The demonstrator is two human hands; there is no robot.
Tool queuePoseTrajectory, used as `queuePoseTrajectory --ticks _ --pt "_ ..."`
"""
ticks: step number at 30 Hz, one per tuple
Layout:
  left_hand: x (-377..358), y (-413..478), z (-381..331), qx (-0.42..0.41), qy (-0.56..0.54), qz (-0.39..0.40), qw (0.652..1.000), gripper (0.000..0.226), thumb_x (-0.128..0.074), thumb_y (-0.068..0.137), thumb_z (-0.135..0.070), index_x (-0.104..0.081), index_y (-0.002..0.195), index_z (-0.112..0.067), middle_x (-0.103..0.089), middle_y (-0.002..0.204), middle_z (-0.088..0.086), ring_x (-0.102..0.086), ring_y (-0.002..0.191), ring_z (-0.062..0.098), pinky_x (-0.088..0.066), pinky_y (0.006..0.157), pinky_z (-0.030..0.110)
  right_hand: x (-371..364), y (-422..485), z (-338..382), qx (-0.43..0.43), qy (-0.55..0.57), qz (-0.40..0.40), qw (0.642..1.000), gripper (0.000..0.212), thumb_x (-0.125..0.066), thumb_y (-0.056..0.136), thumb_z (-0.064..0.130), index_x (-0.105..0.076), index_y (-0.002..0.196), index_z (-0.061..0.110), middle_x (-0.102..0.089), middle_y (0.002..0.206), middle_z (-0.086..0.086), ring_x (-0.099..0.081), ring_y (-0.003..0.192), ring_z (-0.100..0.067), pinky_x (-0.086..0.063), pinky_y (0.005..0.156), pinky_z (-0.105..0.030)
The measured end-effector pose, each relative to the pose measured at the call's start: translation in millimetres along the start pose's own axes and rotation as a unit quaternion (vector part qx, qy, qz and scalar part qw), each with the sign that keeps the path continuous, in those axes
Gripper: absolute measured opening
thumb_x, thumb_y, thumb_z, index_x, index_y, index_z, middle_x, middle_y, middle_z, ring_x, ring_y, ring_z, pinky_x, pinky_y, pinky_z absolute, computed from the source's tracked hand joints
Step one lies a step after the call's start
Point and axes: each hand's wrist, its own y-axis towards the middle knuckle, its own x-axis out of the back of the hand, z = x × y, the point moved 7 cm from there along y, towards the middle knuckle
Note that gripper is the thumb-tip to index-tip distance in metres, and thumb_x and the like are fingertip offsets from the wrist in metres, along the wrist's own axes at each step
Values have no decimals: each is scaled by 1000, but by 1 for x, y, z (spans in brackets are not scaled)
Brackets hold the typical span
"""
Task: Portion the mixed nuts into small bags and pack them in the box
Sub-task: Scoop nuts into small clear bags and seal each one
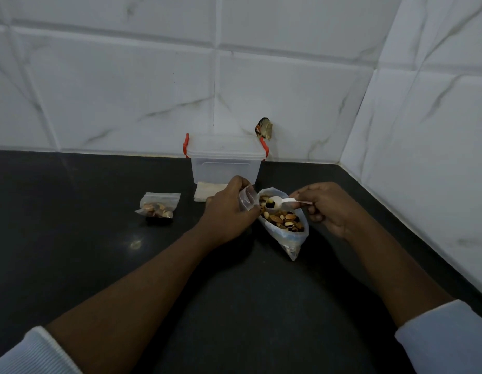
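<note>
Now scooping nuts into a small bag.
Right hand (324, 209) pinches the spoon (278, 203); left hand (229, 209) grips the small bag (246, 198), whose mouth should stay wide.

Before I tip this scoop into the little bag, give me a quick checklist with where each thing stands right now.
1. White plastic scoop loaded: ok, a few nuts in it.
2. Small clear zip bag held by left hand: ok.
3. Its mouth open: cannot tell.
4. Right hand gripping the scoop handle: ok.
5. Large clear bag of mixed nuts under the scoop to catch spills: ok.
6. Clear plastic box with red latches open for packing: not ok, lid on.
</note>
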Motion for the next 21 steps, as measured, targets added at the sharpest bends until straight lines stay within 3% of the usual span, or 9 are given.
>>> queuePoseTrajectory --ticks 6,12,17,21 --pt "0 0 1 -4 -4 -6 1000 42 -74 90 -34 -43 118 -39 -56 105 -20 -62 109 14 -49 105 53 2 2 2 2 71 16 997 16 -61 92 0 -76 95 0 -71 84 -16 -44 54 -7 -30 44 -19" --pt "1 0 1 -6 -14 -8 1000 43 -74 90 -37 -43 119 -37 -58 110 -18 -61 111 11 -48 105 54 -14 -12 24 88 103 70 988 18 -59 98 2 -74 107 0 -73 92 -18 -46 58 -9 -35 53 -22" --pt "3 -1 -1 -17 -29 -25 999 43 -75 89 -40 -45 119 -35 -62 113 -19 -60 112 10 -47 105 55 -28 -20 36 173 4 74 982 19 -64 96 2 -79 104 11 -77 95 -12 -62 69 -7 -50 64 -21" --pt "3 -1 2 -16 -28 -29 999 44 -76 88 -39 -43 117 -36 -59 105 -20 -61 104 8 -49 102 55 -34 -25 41 223 -118 97 963 26 -69 93 2 -80 104 23 -79 102 5 -73 98 -7 -58 86 -20"
